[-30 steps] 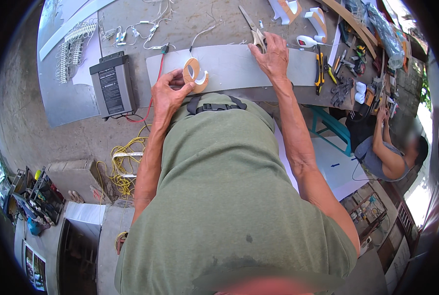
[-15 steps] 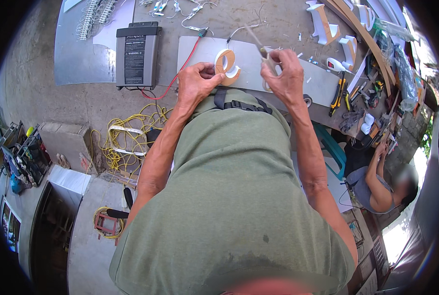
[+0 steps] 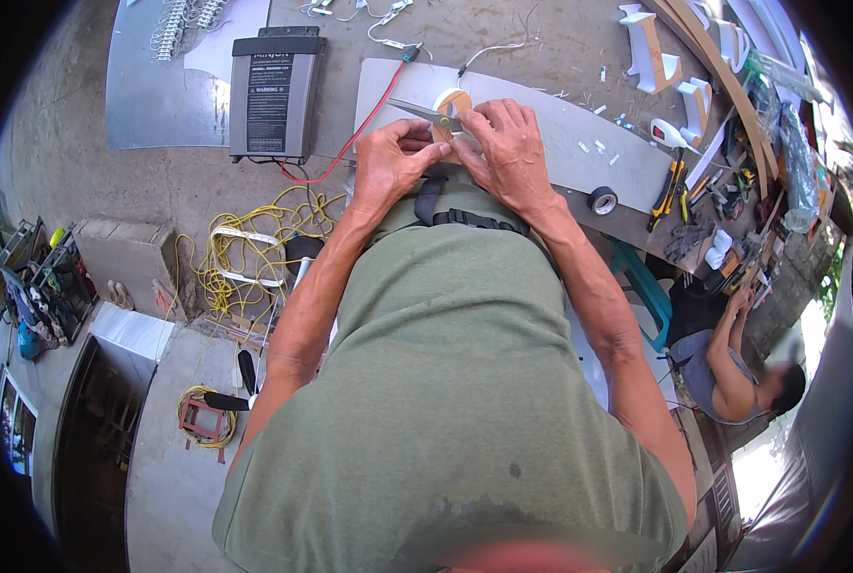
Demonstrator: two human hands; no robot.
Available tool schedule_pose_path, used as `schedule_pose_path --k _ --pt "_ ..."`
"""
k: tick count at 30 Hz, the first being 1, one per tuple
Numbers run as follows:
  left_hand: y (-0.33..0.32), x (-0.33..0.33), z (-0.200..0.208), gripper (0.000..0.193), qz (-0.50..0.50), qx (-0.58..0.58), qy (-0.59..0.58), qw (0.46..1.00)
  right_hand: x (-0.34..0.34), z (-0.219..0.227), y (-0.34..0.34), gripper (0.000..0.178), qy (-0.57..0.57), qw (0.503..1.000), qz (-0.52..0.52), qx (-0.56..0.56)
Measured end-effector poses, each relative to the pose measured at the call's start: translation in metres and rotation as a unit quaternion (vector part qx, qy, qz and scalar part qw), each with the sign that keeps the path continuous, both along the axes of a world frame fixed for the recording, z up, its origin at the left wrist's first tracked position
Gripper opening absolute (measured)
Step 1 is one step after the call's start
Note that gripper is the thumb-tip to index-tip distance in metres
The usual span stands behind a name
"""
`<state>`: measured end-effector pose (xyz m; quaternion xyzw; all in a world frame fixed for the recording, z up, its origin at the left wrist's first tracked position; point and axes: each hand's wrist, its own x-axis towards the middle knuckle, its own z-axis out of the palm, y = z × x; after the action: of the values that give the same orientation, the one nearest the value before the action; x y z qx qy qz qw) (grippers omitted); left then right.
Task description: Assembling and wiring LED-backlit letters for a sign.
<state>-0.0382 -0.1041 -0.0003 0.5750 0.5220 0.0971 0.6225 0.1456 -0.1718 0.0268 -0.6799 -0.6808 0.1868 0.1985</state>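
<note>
A small channel letter [image 3: 453,99] shaped like an "e", with a tan face and a white rim, is at the near edge of a pale panel [image 3: 570,143]. My left hand [image 3: 386,166] is closed, with its thumb and fingers pinching the letter's near left part. In my right hand [image 3: 509,158] is a pair of scissors [image 3: 421,112], its blades pointing left across the letter. The right fingertips are close beside the letter, almost meeting the left thumb. Both hands hide most of the letter's lower half and the scissors' handles.
A grey power supply box [image 3: 271,99] with a red wire stands to the left. Rightward are a black tape roll [image 3: 602,200], a utility knife [image 3: 667,193], a glue gun [image 3: 670,135] and other letter pieces [image 3: 648,59]. A person [image 3: 723,368] sits at right. Yellow cord [image 3: 224,272] lies lower left.
My right hand has moved left and down with the scissors, bringing them from beside the letter to across it. My left hand still pinches the letter. The tape roll has come into fuller view.
</note>
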Motion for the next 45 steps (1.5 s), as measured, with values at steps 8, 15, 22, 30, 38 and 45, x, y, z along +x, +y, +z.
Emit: schedule_pose_path --k 8,15,22,30,38,45 --pt "0.005 -0.010 0.009 0.044 -0.024 -0.017 0.015 0.999 0.010 0.009 0.002 0.040 0.002 1.000 -0.005 0.014" --pt "0.058 -0.019 0.036 0.022 0.071 0.109 0.036 0.991 0.070 -0.019 0.027 0.030 0.204 0.931 -0.302 -0.012" --pt "0.127 0.008 0.015 0.029 -0.134 0.280 0.111 0.944 0.099 -0.065 0.068 0.037 0.288 0.895 -0.341 -0.011" --pt "0.133 0.026 -0.011 0.032 -0.206 0.272 0.167 0.925 0.102 -0.069 0.083 0.026 0.276 0.913 -0.297 -0.049" --pt "0.127 0.033 -0.009 0.034 -0.232 0.308 0.199 0.901 0.097 -0.064 0.098 0.017 0.432 0.865 -0.233 -0.099" --pt "0.128 0.024 -0.021 0.029 -0.217 0.305 0.137 0.917 0.090 -0.050 0.109 0.015 0.468 0.848 -0.206 -0.138"
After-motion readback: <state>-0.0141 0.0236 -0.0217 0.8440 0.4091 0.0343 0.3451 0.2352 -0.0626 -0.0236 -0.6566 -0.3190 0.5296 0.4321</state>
